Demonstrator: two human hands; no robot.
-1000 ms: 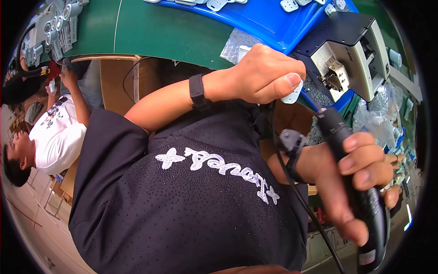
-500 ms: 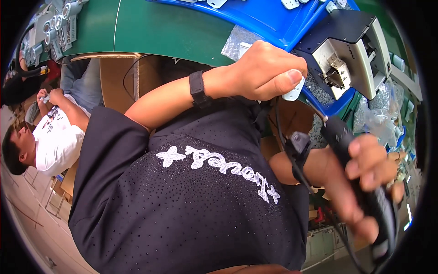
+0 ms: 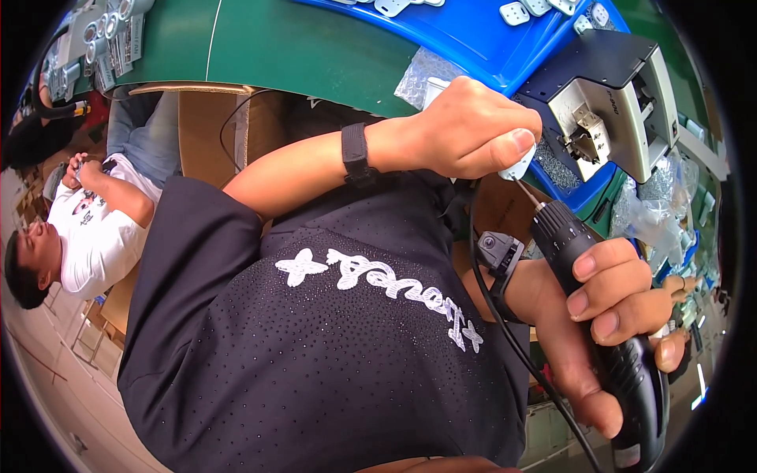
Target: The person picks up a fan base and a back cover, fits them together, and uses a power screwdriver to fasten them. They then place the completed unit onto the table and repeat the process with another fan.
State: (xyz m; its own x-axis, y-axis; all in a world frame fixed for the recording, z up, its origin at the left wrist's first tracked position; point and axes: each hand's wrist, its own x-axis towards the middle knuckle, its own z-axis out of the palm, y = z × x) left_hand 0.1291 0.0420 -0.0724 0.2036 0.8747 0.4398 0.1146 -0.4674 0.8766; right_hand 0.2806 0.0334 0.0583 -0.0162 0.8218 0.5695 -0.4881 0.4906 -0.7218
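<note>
My left hand (image 3: 477, 130) is closed around a small white plastic part (image 3: 518, 165); most of that part is hidden by my fingers, with a rounded end showing below the thumb. In my right hand (image 3: 615, 307) is a black electric screwdriver (image 3: 561, 232), its fingers wrapped round the body. The thin metal bit points up and left, and its tip meets the exposed end of the white part. Beyond my left hand stands a dark and silver screw feeder (image 3: 603, 102) with a metal mechanism at its front.
A blue tray (image 3: 449, 35) with several white parts lies on the green table (image 3: 292, 47). Under the feeder, a blue bin (image 3: 579, 189) holds small screws. Bubble wrap (image 3: 418, 75) and plastic bags (image 3: 654, 197) lie around. An open cardboard box (image 3: 209, 134) and a seated person (image 3: 102, 213) are at left.
The screwdriver has moved left and up, bringing its bit from beside the white part onto it. My left hand has shifted slightly right and down, keeping its hold.
</note>
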